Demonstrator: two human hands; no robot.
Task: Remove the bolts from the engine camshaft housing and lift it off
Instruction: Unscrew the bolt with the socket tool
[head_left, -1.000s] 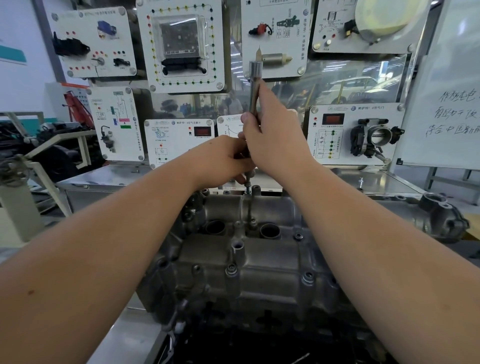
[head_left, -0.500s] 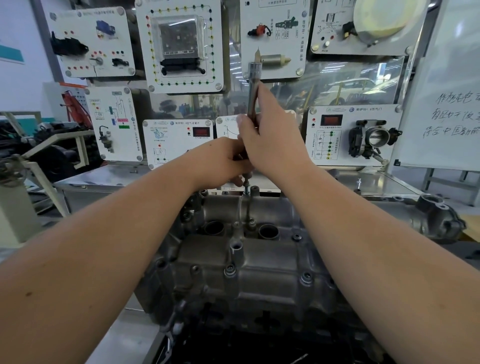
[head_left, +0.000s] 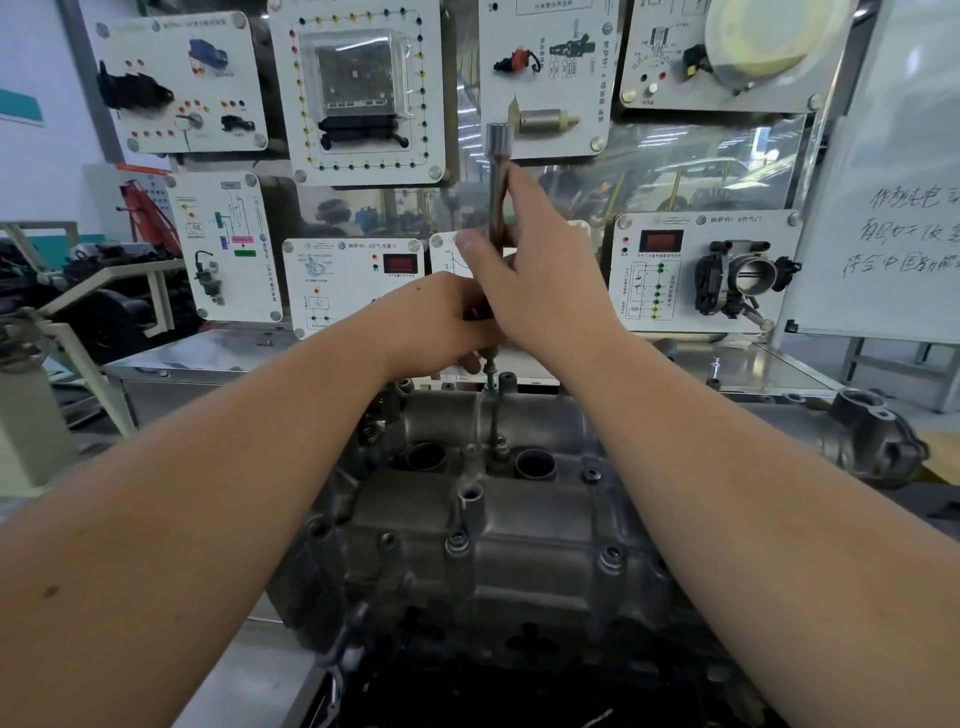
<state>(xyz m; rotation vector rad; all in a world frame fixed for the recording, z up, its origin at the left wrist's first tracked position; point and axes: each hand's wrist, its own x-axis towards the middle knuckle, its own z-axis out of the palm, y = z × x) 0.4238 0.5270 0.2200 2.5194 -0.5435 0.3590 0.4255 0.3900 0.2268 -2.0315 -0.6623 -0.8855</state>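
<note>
**Far-edge bolt being run out by hand-turned socket wrench**

Camshaft housing (head_left: 498, 525) sits centre to lower centre of the frame, grey cast metal, on the steel worktop (head_left: 218, 353); it is not lifted, seated on the engine below. Both hands meet just above its far edge, mid-frame; right hand (head_left: 540, 291) grips the upright socket wrench (head_left: 497, 156), fingers curled round the shaft, thumb pressed along its left side; left hand (head_left: 441, 322) is curled round the lower shaft, just under the right, fingers closed on the tool near its foot. Below the hands a bolt (head_left: 489, 375) shows between tool and housing, threads visible, standing proud of its boss.

Change over the last second: little in placement; hands and wrench hold the same station over the same boss; the right hand's grip has shifted slightly on the shaft, which reads as a turning stroke, though rotation itself cannot be confirmed.

Meaning for the task, as judgement: this bolt appears nearly free, the slow part done. Several bolt heads (head_left: 610, 558) remain seated along the near edge and right side of the housing; so early to middle of the job, and lifting is some way off. Training panels (head_left: 358, 93) fill the upper frame behind; whiteboard (head_left: 904, 218) at far right.
</note>
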